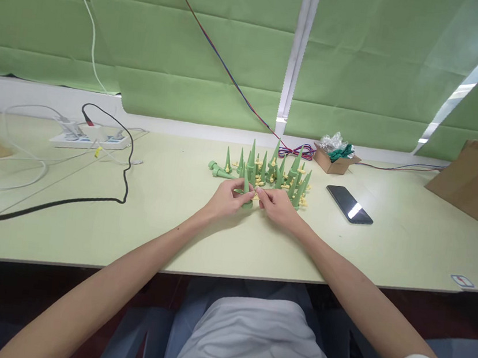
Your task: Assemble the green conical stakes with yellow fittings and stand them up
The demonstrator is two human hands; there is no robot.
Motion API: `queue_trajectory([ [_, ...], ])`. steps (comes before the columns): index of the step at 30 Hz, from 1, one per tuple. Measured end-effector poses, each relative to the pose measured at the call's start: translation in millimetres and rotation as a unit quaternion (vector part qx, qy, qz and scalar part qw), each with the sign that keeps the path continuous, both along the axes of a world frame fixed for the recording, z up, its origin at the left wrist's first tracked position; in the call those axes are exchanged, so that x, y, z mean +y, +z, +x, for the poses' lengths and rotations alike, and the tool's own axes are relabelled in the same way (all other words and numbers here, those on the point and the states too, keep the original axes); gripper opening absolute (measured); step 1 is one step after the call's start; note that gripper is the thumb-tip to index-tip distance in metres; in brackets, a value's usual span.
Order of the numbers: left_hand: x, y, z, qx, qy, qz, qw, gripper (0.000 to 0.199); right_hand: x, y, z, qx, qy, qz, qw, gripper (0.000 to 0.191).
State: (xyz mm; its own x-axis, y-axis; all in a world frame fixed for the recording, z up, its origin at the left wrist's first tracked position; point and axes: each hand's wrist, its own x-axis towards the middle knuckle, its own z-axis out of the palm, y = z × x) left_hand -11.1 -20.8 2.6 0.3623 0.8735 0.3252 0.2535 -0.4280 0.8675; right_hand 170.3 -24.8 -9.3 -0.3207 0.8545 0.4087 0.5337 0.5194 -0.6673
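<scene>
My left hand (226,198) is closed round a green cone-shaped watering spike (247,205), which stands upright with its wide end low, near the tabletop. A small yellow valve (256,196) sticks out from the spike's side. The fingertips of my right hand (279,206) pinch at that valve, close against my left fingers, which hide part of it. Just beyond both hands stands a cluster of similar green spikes (295,167), many with yellow valves on their sides. To the left of the cluster, a couple of spikes (222,173) lie on their sides.
A black phone (349,205) lies right of the spikes. Behind it sits a small cardboard box (331,164) with plastic and green material. A power strip (91,139) and a black cable (125,185) occupy the left. Larger cardboard (476,182) leans at far right.
</scene>
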Motion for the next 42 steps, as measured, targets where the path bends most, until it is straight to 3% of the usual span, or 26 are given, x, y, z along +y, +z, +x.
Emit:
queue_trajectory([
  [7, 2.6, 1.2, -0.9, -0.039, 0.043, 0.009, 0.998, 0.032, -4.7, 3.0, -0.8, 0.037, 0.003, 0.003, 0.999, 0.025],
  [12, 2.1, 2.6, -0.6, -0.037, 0.039, -0.004, 0.999, 0.034, -5.8, 3.6, 0.9, 0.049, 0.033, 0.004, 0.998, 0.020],
  [20, 0.9, 1.3, -0.1, -0.020, 0.031, 0.011, 0.999, 0.032, -4.1, 3.1, 0.6, 0.021, 0.019, 0.027, 0.999, 0.019],
  [35, -0.4, 0.9, 0.8, 0.000, 0.007, 0.016, 1.000, 0.037, -2.9, 3.5, -0.9, -0.016, -0.009, 0.034, 0.999, 0.040],
  [42, 2.2, -0.1, 0.2, -0.019, 0.026, 0.014, 0.999, 0.035, -5.0, 4.5, -0.7, 0.015, 0.013, 0.007, 1.000, 0.026],
])
